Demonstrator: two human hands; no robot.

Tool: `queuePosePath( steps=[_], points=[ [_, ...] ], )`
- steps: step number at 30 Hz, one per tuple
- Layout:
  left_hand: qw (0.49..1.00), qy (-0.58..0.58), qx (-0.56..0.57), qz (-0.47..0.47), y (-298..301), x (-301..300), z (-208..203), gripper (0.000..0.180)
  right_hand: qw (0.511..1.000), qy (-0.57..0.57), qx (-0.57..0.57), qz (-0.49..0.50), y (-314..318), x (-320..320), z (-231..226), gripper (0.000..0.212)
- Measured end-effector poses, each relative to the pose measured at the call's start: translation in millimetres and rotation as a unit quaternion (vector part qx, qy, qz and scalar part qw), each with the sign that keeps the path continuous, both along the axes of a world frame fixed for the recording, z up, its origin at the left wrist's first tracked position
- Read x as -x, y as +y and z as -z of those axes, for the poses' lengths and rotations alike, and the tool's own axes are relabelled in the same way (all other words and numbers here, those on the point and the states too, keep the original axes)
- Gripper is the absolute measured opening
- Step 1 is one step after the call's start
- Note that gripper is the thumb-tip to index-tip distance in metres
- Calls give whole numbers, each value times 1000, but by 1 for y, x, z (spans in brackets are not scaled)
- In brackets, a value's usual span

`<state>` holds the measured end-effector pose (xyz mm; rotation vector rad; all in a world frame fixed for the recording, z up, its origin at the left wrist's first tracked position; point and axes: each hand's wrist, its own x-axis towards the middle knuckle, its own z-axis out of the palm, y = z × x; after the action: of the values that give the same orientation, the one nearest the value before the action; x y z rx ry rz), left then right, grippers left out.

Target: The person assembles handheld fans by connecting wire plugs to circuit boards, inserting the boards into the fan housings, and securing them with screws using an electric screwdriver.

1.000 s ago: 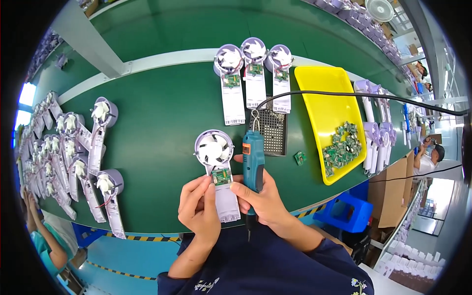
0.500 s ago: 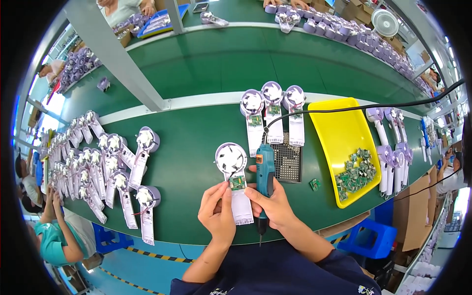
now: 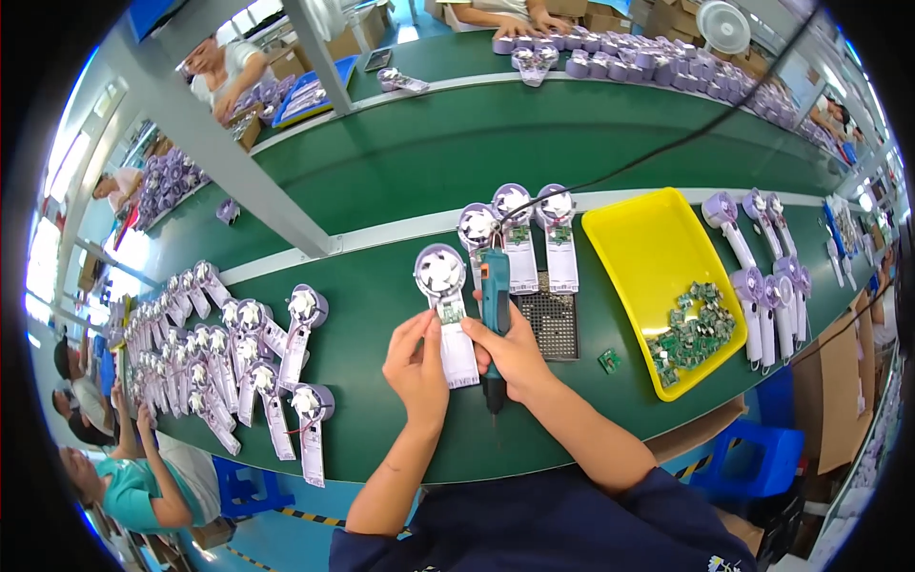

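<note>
A handheld fan body with a round lavender head, a white fan wheel and an open white handle lies between my hands. A small green circuit board sits in the top of its handle. My left hand is closed at the handle's left edge, with thumb and finger beside the board. My right hand is wrapped round a teal and black electric screwdriver, tip toward me. Its thumb also presses the handle's right edge beside the board. Whether my left fingers pinch a wire is too small to tell.
Three similar fans stand beyond a black perforated tray. A yellow tray holds green boards; one loose board lies beside it. Many fan bodies crowd the left, finished-looking fans the right. The screwdriver's cable runs up right.
My hands, the fan body and the screwdriver have moved away from me, closer to the three fans. The view has shifted a little. Both grips look the same.
</note>
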<state>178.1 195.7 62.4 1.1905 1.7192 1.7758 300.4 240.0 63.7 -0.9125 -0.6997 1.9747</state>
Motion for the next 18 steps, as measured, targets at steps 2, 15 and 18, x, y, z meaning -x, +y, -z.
queuePosePath(
  steps=[2,15,18],
  points=[
    [1000,17,6,0,13,-4,-9,16,1000,24,4,15,7,-5,-3,48],
    [994,113,-11,-1,94,62,29,18,822,-515,-222,99,-53,-178,-33,72],
    [994,105,-8,11,101,52,35,18,775,-574,-245,103,-62,-180,-19,76]
  ],
)
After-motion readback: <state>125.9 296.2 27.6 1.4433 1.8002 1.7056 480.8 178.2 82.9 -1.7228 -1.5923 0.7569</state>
